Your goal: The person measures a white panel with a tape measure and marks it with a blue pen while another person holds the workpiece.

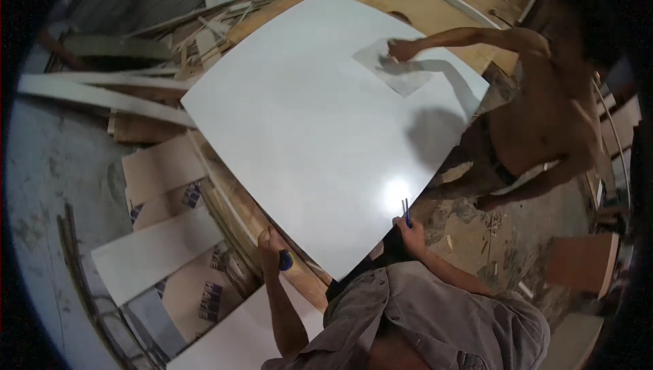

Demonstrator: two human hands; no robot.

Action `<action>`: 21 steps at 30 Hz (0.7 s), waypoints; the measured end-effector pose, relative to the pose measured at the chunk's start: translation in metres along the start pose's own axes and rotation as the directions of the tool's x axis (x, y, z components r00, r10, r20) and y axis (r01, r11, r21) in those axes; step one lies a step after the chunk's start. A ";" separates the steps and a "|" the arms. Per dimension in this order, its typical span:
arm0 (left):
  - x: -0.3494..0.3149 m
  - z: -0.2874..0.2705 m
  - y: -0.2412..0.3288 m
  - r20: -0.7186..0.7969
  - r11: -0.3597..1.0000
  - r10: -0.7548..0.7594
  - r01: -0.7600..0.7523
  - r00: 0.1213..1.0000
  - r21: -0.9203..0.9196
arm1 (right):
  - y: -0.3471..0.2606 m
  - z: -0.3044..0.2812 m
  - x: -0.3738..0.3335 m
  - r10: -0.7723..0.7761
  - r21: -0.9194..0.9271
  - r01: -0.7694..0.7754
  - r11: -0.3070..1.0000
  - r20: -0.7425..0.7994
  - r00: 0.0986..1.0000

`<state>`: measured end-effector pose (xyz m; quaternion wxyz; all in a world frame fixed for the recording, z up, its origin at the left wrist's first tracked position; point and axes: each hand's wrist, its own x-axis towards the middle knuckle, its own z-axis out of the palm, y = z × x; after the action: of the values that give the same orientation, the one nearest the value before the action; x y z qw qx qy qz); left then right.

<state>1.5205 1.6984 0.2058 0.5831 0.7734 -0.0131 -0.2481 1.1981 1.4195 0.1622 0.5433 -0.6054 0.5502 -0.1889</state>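
Panel, glossy white, large: laid flat at the centre of the frame, corner-on, lowest corner between both hands, bulk stretching up-frame from each.

Right hand: curled closed, pinching two slim pens, long axis near upright in the frame; set at the lower right edge of the panel, nearer to it than the left.

Left hand: fingers bent, gathered around a round blue-and-black item, probably a tape measure, though too blurred for certainty; just outside the lower left edge of the panel.

Worktop, yellow-brown wood: beneath the panel, visible at upper right.

Co-worker's hand: upper right, over a thin translucent sheet on the panel.

Surroundings: wood offcuts, upper left; long white boards, left; reddish-brown block, lower right.
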 end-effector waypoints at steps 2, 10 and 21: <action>0.027 -0.014 -0.003 0.103 0.993 0.041 -0.052 0.994 0.103 | -0.012 0.016 -0.012 0.056 0.100 -0.047 0.994 -0.080 0.995; 0.100 -0.016 -0.018 0.240 0.912 -0.324 0.235 0.915 0.337 | -0.018 0.043 -0.023 0.177 0.335 -0.178 0.925 0.035 0.984; 0.014 0.040 -0.023 0.297 0.965 -0.178 0.106 0.938 0.241 | 0.028 0.003 -0.014 0.047 0.309 0.035 0.950 -0.254 0.966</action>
<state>1.5106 1.6651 0.1718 0.4640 0.7828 -0.0776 -0.4073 1.1831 1.4391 0.1418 0.5560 -0.4809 0.5814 -0.3487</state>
